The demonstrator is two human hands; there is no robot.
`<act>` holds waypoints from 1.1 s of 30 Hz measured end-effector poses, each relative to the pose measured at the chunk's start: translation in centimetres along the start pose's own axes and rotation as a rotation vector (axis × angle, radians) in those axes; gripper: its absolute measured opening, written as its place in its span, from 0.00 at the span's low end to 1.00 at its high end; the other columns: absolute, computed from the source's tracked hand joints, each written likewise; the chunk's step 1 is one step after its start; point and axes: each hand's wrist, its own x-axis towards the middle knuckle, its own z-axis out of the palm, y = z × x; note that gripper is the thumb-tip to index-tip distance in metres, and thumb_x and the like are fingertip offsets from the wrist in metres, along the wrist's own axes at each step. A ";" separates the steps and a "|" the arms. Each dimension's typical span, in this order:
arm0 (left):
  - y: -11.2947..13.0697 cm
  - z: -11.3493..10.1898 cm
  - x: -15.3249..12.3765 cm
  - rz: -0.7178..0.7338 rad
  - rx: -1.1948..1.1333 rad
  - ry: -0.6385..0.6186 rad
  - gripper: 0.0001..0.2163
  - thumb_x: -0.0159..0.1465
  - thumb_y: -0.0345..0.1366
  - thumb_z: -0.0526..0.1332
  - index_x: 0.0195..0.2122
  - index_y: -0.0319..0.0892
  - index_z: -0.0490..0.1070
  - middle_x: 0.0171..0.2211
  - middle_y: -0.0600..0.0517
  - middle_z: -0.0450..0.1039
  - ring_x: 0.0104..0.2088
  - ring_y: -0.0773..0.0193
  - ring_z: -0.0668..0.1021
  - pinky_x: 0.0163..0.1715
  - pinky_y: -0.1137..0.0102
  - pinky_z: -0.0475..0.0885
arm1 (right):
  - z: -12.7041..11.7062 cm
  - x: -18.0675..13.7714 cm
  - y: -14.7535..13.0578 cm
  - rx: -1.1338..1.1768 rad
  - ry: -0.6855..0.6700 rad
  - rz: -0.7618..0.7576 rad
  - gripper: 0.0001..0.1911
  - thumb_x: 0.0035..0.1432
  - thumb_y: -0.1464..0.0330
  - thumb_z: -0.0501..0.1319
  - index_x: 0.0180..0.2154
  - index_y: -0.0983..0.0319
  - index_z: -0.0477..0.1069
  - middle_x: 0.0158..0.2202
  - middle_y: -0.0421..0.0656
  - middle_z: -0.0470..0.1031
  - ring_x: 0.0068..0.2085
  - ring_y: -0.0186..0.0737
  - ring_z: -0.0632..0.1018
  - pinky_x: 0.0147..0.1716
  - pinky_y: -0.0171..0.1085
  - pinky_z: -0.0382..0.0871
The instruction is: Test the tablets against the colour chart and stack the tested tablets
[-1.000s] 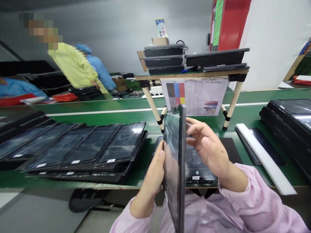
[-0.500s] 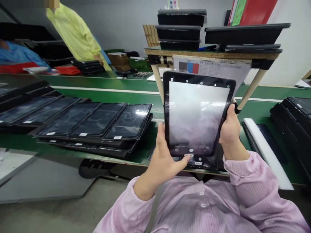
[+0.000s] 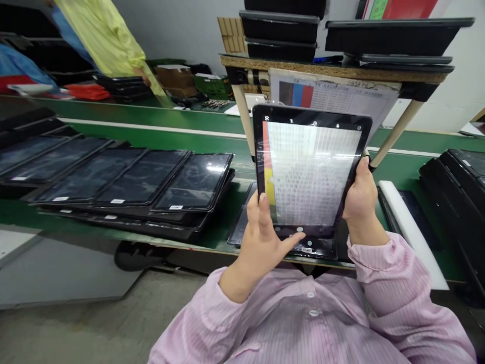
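Note:
A black tablet (image 3: 310,172) is held upright and slightly tilted in front of me, its lit screen showing a camera view of a printed sheet with coloured blocks at its left side. My right hand (image 3: 360,199) is closed around the tablet's right edge. At the lower left edge, my left hand (image 3: 261,247) grips it too, with the thumb stretched across the bottom near the round on-screen button. Behind the tablet, a printed sheet (image 3: 341,98) hangs under a wooden shelf (image 3: 341,71). Another tablet (image 3: 239,225) lies on the bench below, mostly hidden.
Several tablets (image 3: 140,177) overlap in black trays on the left of the green bench (image 3: 212,136). Black trays (image 3: 280,28) are stacked on the shelf. A white foam strip (image 3: 411,232) and more trays (image 3: 450,202) lie right. Across the bench stands a person in yellow (image 3: 109,40).
The tablet's screen has gone from a blurred, pale picture to the printed sheet with red and yellow blocks. My left-hand fingers have shifted at its left edge. The camera view has tipped downward slightly.

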 end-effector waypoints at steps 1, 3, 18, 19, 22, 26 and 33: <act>-0.1 0.1 -0.2 -0.013 -0.020 0.000 0.61 0.63 0.55 0.73 0.80 0.52 0.25 0.77 0.26 0.45 0.75 0.31 0.61 0.61 0.42 0.75 | 0.0 0.0 0.0 -0.012 0.004 0.003 0.31 0.65 0.38 0.59 0.47 0.56 0.82 0.54 0.44 0.83 0.72 0.56 0.71 0.67 0.55 0.74; -0.3 0.1 -0.5 -0.064 -0.079 0.014 0.62 0.61 0.56 0.75 0.80 0.52 0.26 0.77 0.27 0.46 0.75 0.31 0.60 0.64 0.39 0.71 | 0.1 -0.1 -0.2 -0.035 0.008 0.004 0.32 0.64 0.37 0.58 0.48 0.56 0.81 0.55 0.45 0.83 0.73 0.57 0.70 0.68 0.56 0.74; 0.0 -1.6 1.9 -0.927 -1.089 0.262 0.27 0.57 0.52 0.79 0.57 0.59 0.81 0.58 0.54 0.82 0.56 0.57 0.84 0.60 0.64 0.79 | -0.8 -1.5 -2.3 -0.103 -0.190 0.019 0.37 0.71 0.39 0.51 0.69 0.53 0.68 0.71 0.40 0.70 0.77 0.49 0.61 0.78 0.55 0.56; -0.1 -1.4 1.6 -0.942 -1.082 0.269 0.28 0.57 0.52 0.79 0.58 0.59 0.80 0.59 0.54 0.82 0.57 0.57 0.83 0.59 0.65 0.79 | -1.3 -1.9 -2.7 -0.145 -0.232 -0.027 0.38 0.71 0.40 0.50 0.72 0.52 0.63 0.74 0.39 0.65 0.78 0.48 0.58 0.79 0.53 0.53; -0.2 -0.7 1.0 -1.029 -1.085 0.228 0.29 0.59 0.53 0.77 0.62 0.62 0.77 0.62 0.55 0.80 0.61 0.54 0.81 0.59 0.64 0.80 | -2.8 -3.1 -3.8 -0.322 -0.347 -0.113 0.42 0.72 0.40 0.48 0.78 0.51 0.50 0.77 0.38 0.58 0.79 0.50 0.55 0.79 0.55 0.54; 0.1 0.6 0.5 -1.116 -1.123 0.142 0.30 0.59 0.53 0.77 0.62 0.62 0.77 0.65 0.54 0.77 0.66 0.49 0.78 0.63 0.56 0.78 | -4.9 -4.0 -4.4 -0.500 -0.385 -0.105 0.46 0.72 0.39 0.46 0.80 0.53 0.40 0.73 0.43 0.67 0.76 0.59 0.63 0.74 0.62 0.63; 3.1 4.8 -0.7 -1.189 -1.198 -0.009 0.31 0.65 0.52 0.73 0.69 0.64 0.70 0.64 0.53 0.78 0.65 0.53 0.78 0.70 0.55 0.69 | -9.8 -4.1 -3.0 -0.439 -0.262 0.023 0.44 0.71 0.41 0.51 0.79 0.52 0.45 0.79 0.39 0.53 0.79 0.54 0.55 0.78 0.58 0.54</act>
